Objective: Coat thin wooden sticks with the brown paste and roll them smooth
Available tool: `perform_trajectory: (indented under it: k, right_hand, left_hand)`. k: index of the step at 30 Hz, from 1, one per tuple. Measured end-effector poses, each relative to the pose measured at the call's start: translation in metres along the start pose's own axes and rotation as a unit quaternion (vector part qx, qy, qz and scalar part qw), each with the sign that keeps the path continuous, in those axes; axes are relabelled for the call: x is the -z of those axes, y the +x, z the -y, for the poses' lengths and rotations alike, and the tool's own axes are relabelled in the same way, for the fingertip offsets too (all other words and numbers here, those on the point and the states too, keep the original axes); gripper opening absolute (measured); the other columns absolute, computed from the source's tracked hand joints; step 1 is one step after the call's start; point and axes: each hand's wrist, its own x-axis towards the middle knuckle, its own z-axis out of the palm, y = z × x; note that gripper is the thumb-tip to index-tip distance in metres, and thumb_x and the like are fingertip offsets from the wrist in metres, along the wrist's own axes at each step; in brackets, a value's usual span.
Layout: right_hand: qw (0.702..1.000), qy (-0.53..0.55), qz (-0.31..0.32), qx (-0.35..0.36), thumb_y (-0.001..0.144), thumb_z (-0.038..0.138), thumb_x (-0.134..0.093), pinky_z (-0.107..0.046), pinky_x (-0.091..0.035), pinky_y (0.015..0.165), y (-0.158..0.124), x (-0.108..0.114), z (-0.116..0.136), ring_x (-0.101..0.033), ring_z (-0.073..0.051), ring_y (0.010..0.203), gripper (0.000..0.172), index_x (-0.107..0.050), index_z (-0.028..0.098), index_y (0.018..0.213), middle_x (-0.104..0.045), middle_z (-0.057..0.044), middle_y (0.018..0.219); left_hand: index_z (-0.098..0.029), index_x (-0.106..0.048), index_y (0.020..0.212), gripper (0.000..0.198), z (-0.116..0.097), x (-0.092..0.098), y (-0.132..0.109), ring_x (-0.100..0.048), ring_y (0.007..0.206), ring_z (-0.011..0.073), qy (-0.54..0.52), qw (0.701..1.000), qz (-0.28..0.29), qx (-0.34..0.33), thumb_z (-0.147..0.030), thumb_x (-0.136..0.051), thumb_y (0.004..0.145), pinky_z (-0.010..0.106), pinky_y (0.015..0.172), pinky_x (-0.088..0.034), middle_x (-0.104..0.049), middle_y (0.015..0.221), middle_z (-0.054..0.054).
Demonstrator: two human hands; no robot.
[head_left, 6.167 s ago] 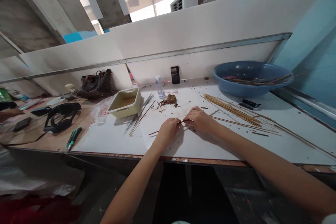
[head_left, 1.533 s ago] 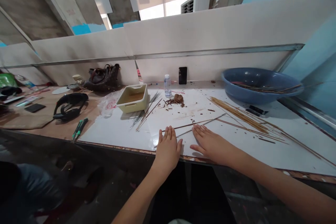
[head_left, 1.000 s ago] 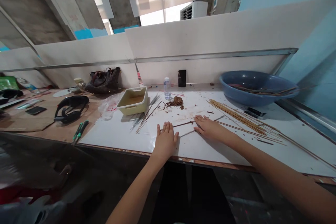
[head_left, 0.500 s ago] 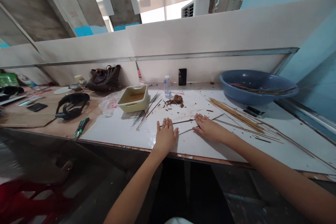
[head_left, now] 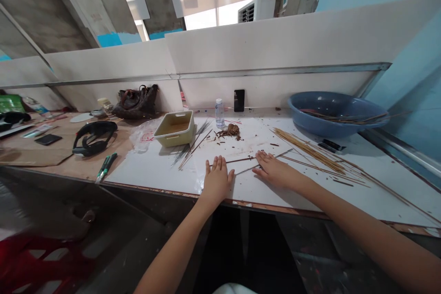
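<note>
Brown stick at risk of snapping

It lies near the front edge of the table, spanning left hand to right hand. Fingers on both lie outstretched, gripping nothing; I can't tell how hard they press. Uneven pressure could break it; the nearby grey rod could snag it.

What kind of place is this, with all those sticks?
Perhaps a craft workshop: there's a long worktable, a bundle of thin sticks and a brown lump lying on it.

Left hand and right hand palms down, apart, thumbs inward.
</note>
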Motion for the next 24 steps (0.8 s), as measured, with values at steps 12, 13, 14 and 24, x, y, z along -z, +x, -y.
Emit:
perform_trajectory:
  k: [12,13,14,24]
  right_hand:
    - [1.0,0.005,-0.017,0.007,0.113,0.074,-0.03,-0.055,-0.035,0.139,-0.031,-0.012,0.002,-0.04,-0.039,0.168,0.092,-0.042,0.007,0.176,-0.039,-0.023,0.18]
    - [1.0,0.009,-0.015,0.007,0.113,0.074,-0.03,-0.055,-0.035,0.139,-0.029,-0.012,0.001,-0.04,-0.039,0.168,0.092,-0.041,0.007,0.176,-0.039,-0.023,0.18]
    - [1.0,0.013,-0.012,0.006,0.113,0.074,-0.031,-0.056,-0.035,0.139,-0.024,-0.01,0.0,-0.04,-0.039,0.168,0.092,-0.041,0.008,0.176,-0.039,-0.023,0.18]
    - [1.0,0.021,-0.011,-0.004,0.114,0.07,-0.029,-0.055,-0.032,0.14,-0.005,0.007,0.005,-0.035,-0.038,0.17,0.09,-0.04,0.006,0.176,-0.038,-0.024,0.181]
  left_hand:
    - [-0.008,-0.044,0.174,0.063,0.002,-0.011,-0.038,-0.036,0.171,0.0332,0.01,0.999,-0.023,-0.038,-0.04,-0.032,0.121,0.065,0.142,-0.022,-0.042,0.179,0.019]
    - [-0.009,-0.044,0.174,0.063,0.003,-0.01,-0.035,-0.035,0.171,0.033,0.01,0.999,-0.018,-0.035,-0.04,-0.031,0.121,0.065,0.142,-0.021,-0.041,0.179,0.019]
    - [-0.008,-0.044,0.174,0.063,0.003,-0.008,-0.03,-0.034,0.172,0.0332,0.01,0.999,-0.011,-0.028,-0.04,-0.031,0.12,0.065,0.142,-0.02,-0.041,0.179,0.02]
    - [0.001,-0.044,0.171,0.067,0.0,0.006,0.004,-0.035,0.171,0.0358,0.015,1.0,0.004,0.012,-0.04,-0.031,0.119,0.065,0.143,-0.015,-0.043,0.177,0.024]
